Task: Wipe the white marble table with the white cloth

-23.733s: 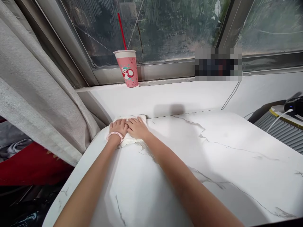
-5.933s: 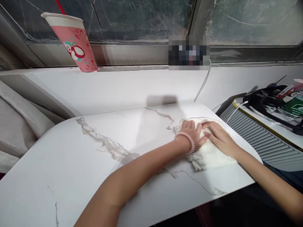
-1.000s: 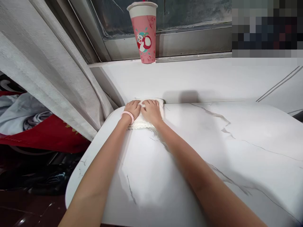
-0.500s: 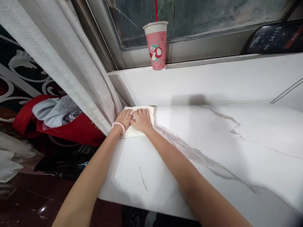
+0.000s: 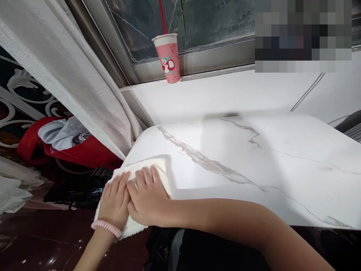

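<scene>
A folded white cloth [image 5: 132,229] lies at the near left corner of the white marble-patterned table [image 5: 186,177], partly over its edge. My left hand [image 5: 114,203], with a pink coiled band at the wrist, lies flat on the cloth's left part. Beside it, my right hand [image 5: 149,201] presses on the cloth with fingers spread, its thumb side touching the left hand. Both hands are open, palms down. They cover much of the cloth.
A pink paper cup [image 5: 170,62] with a red straw stands on the window ledge. The grey curtain [image 5: 93,82] hangs along the table's left end. A red bag [image 5: 84,150] with pale fabric sits left of it. Pixelation hides the upper right.
Both hands have drawn the cloth from the table's far left corner back towards me and left, to the near edge. The view has shifted somewhat to the right.
</scene>
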{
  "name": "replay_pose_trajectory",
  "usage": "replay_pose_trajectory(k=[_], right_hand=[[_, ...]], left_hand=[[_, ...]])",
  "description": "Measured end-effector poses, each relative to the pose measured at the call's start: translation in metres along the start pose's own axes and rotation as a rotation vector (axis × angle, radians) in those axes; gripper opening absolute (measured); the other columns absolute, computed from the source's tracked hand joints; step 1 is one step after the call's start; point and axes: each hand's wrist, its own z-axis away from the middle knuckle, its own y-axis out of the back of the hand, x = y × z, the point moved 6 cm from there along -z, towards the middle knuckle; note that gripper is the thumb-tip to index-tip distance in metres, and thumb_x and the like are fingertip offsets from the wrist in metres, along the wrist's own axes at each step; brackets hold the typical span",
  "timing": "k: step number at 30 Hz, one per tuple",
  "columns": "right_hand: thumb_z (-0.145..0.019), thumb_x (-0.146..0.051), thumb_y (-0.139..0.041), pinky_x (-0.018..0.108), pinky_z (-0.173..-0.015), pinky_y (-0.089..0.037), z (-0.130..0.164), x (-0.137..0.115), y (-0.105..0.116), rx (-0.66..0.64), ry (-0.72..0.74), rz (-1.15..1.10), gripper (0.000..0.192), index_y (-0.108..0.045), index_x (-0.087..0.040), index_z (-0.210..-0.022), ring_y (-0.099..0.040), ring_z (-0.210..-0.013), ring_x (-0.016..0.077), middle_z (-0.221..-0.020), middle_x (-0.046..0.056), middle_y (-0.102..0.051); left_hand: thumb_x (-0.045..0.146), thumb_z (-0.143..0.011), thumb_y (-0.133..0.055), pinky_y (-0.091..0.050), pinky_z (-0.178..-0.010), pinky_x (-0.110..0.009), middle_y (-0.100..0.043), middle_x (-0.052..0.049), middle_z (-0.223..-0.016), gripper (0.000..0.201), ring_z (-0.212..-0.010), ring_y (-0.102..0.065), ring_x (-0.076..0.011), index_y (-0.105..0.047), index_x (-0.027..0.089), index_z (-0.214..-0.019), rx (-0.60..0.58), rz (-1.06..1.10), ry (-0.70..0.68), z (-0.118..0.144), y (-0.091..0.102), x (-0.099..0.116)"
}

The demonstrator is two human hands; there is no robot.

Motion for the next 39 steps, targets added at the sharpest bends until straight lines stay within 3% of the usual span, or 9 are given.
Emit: replay_pose_trajectory(k=[4,9,13,18,21,25,29,34,39], right_hand=[[-0.094,-0.035,-0.043,0.059,-0.117,-0.019,0.008,-0.007,0.002,-0.029,0.049,0.013,0.051,-0.048,-0.007,-0.137,-0.035,-0.139,0.0376,-0.146,0.023,-0.044],[-0.094,-0.036,-0.043,0.057,-0.117,-0.021,-0.012,0.011,-0.002,-0.058,0.043,0.011,0.048,-0.050,-0.010,-0.134,-0.038,-0.135,0.0349,-0.142,0.017,-0.050],[-0.095,-0.034,-0.042,0.055,-0.117,-0.021,-0.041,0.045,-0.002,-0.045,0.009,-0.002,0.042,-0.054,-0.013,-0.130,-0.042,-0.130,0.0310,-0.137,0.014,-0.054],[-0.094,-0.029,-0.043,0.053,-0.119,-0.019,-0.080,0.102,-0.002,-0.026,-0.065,-0.002,0.040,-0.053,-0.015,-0.130,-0.042,-0.128,0.0287,-0.134,0.012,-0.055],[-0.095,-0.028,-0.042,0.052,-0.120,-0.017,-0.101,0.136,-0.002,0.003,-0.142,0.018,0.040,-0.053,-0.014,-0.131,-0.040,-0.130,0.0288,-0.135,0.012,-0.054],[-0.096,-0.026,-0.041,0.052,-0.120,-0.014,-0.121,0.176,0.003,0.050,-0.231,0.043,0.040,-0.053,-0.013,-0.131,-0.038,-0.132,0.0295,-0.137,0.013,-0.053],[-0.094,-0.024,-0.042,0.050,-0.119,-0.015,-0.125,0.212,0.013,0.100,-0.277,0.067,0.040,-0.055,-0.013,-0.131,-0.040,-0.131,0.0293,-0.136,0.013,-0.055],[-0.092,-0.020,-0.043,0.047,-0.118,-0.018,-0.112,0.242,0.031,0.162,-0.314,0.073,0.037,-0.060,-0.015,-0.125,-0.045,-0.126,0.0277,-0.130,0.011,-0.059],[-0.091,-0.017,-0.042,0.048,-0.118,-0.017,-0.094,0.247,0.042,0.216,-0.383,0.109,0.034,-0.060,-0.014,-0.120,-0.046,-0.124,0.0280,-0.125,0.012,-0.061]], left_hand=[[0.027,-0.095,-0.023,-0.037,-0.104,-0.061,-0.051,-0.020,-0.141,0.058,-0.134,-0.044,-0.0379,-0.023,0.021,-0.153,-0.015,-0.015,0.033,0.014,0.008,0.006],[0.029,-0.094,-0.025,-0.034,-0.109,-0.062,-0.050,-0.018,-0.145,0.058,-0.138,-0.041,-0.0370,-0.032,0.021,-0.151,-0.126,-0.015,0.113,-0.010,-0.010,-0.012],[0.030,-0.094,-0.024,-0.033,-0.110,-0.064,-0.048,-0.016,-0.148,0.058,-0.139,-0.040,-0.0376,-0.037,0.021,-0.150,-0.165,0.006,0.138,-0.055,-0.031,-0.019],[0.030,-0.095,-0.024,-0.034,-0.109,-0.062,-0.052,-0.018,-0.143,0.054,-0.136,-0.043,-0.0373,-0.045,0.017,-0.143,-0.134,0.041,0.118,-0.133,-0.056,-0.012],[0.028,-0.094,-0.025,-0.035,-0.109,-0.058,-0.053,-0.017,-0.142,0.052,-0.134,-0.045,-0.0341,-0.047,0.016,-0.140,-0.173,0.052,0.075,-0.181,-0.073,-0.008],[0.025,-0.093,-0.026,-0.032,-0.111,-0.053,-0.051,-0.018,-0.144,0.052,-0.135,-0.044,-0.0320,-0.047,0.010,-0.138,-0.235,0.071,0.015,-0.236,-0.091,0.005],[0.025,-0.095,-0.024,-0.029,-0.113,-0.052,-0.051,-0.015,-0.145,0.051,-0.135,-0.043,-0.0309,-0.046,0.012,-0.139,-0.246,0.089,0.036,-0.272,-0.101,0.028],[0.024,-0.096,-0.024,-0.030,-0.112,-0.049,-0.051,-0.015,-0.144,0.050,-0.135,-0.042,-0.0299,-0.046,0.011,-0.139,-0.239,0.114,0.035,-0.293,-0.105,0.064],[0.024,-0.097,-0.022,-0.027,-0.114,-0.048,-0.050,-0.015,-0.144,0.050,-0.136,-0.041,-0.0289,-0.046,0.010,-0.138,-0.264,0.133,-0.009,-0.297,-0.103,0.088]])
